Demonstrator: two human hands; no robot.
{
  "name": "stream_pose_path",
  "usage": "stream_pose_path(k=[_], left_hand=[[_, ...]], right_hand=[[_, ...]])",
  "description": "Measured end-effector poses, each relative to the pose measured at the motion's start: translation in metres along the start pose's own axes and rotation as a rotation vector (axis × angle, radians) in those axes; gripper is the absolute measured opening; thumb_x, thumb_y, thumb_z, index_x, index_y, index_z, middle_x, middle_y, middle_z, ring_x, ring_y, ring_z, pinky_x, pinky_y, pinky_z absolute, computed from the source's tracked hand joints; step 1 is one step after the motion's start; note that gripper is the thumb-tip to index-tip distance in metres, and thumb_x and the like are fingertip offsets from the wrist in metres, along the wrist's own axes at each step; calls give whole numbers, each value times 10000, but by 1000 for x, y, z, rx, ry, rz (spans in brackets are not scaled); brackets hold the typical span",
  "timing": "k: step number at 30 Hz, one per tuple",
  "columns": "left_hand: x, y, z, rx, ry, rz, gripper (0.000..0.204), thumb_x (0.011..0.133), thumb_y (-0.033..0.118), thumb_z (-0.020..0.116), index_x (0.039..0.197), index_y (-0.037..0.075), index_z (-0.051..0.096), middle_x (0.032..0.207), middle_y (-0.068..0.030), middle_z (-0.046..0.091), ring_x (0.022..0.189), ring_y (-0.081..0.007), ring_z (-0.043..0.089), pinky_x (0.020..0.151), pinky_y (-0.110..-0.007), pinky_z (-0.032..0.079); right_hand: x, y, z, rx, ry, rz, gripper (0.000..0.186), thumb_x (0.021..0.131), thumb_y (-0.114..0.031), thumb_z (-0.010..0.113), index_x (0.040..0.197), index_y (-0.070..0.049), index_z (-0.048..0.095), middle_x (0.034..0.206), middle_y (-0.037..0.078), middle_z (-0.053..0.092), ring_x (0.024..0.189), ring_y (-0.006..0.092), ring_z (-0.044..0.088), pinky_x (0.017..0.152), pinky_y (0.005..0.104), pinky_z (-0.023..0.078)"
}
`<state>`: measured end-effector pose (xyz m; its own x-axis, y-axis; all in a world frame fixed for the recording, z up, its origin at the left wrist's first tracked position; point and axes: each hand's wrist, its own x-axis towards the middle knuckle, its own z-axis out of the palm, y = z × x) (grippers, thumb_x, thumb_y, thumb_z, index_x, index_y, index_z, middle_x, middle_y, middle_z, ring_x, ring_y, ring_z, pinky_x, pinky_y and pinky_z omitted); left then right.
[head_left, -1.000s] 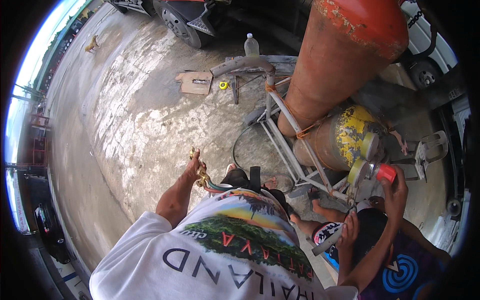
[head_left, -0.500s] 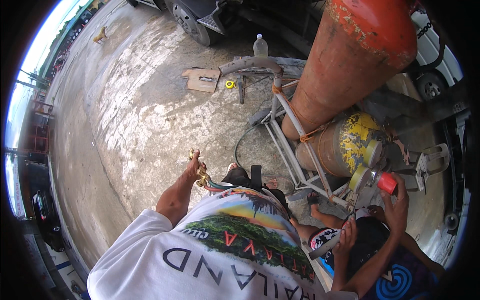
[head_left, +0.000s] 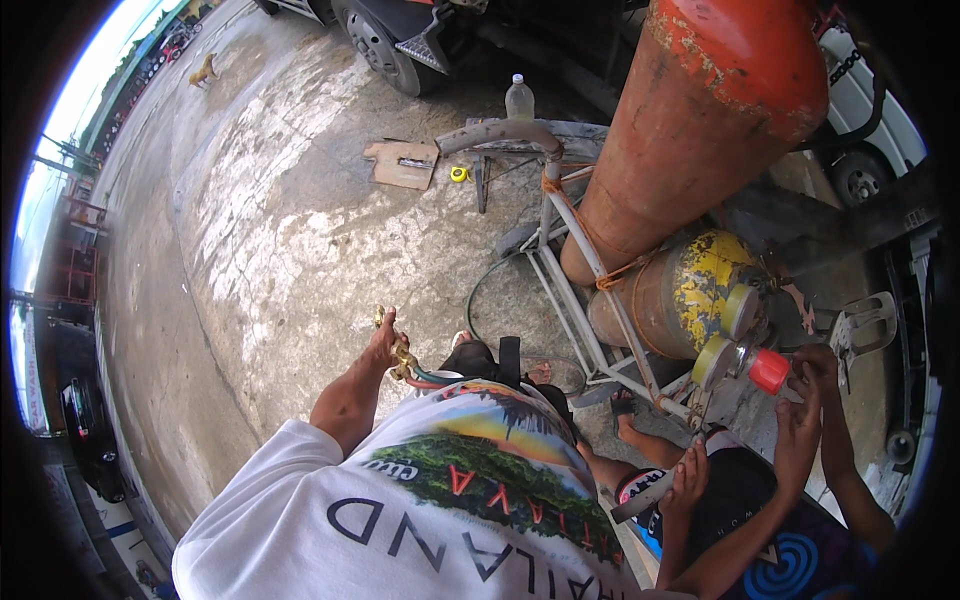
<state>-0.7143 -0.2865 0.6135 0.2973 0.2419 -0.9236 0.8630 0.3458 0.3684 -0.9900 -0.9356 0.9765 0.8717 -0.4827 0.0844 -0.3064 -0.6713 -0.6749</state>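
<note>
- A tan dog stands far off on stained concrete.
- A yellow tape measure lies just beside a flat piece of cardboard.
- A clear bottle stands upright, near a large vehicle's wheel.
- A black car sits at far left.

Stained, patchy concrete floor in daylight

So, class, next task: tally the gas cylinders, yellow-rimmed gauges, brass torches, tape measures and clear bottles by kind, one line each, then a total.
Gas cylinders: 2
Yellow-rimmed gauges: 2
Brass torch: 1
Tape measure: 1
Clear bottle: 1
Total: 7
</note>
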Motion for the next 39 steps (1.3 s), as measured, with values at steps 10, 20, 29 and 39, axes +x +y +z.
stream_pose_path(k=[10, 20, 29, 39], left_hand=[[26, 7, -16, 144, -181, -149, 719, 769, 845, 613, 643, 154, 458, 507, -41, 492, 422, -233, 492, 451, -432, 439], [72, 25, -10, 173, -308, -232, 733, 722, 908, 575, 618, 197, 429, 496, -10, 492, 420, -215, 531, 405, -364, 455], [54, 58, 17, 272, -381, -279, 767, 742, 926, 513, 494, 208, 410, 441, -4, 475, 412, -191, 550, 391, -340, 475], [48, 70, 33, 358, -407, -413, 779, 735, 936, 509, 479, 204, 433, 412, -6, 453, 365, -186, 503, 373, -315, 430]], right_hand=[[-43, -101, -39, -135, 127, 132, 571, 913, -256, 705, 1379, 28, 536, 1137, 137, 659, 981, 188, 626, 912, 344, 481], [-89, -189, -21, 241, -353, -780, 520, 850, -524, 730, 1169, -143, 576, 972, 97, 698, 868, 261, 706, 712, 414, 555], [-130, -19, 75, -220, -75, -757, 454, 869, -475, 647, 1150, -138, 530, 1098, 108, 654, 1033, 321, 665, 747, 486, 535], [-152, 68, 138, -442, 104, -741, 377, 898, -415, 534, 1135, -128, 473, 1240, 124, 596, 1217, 396, 608, 774, 561, 510]])
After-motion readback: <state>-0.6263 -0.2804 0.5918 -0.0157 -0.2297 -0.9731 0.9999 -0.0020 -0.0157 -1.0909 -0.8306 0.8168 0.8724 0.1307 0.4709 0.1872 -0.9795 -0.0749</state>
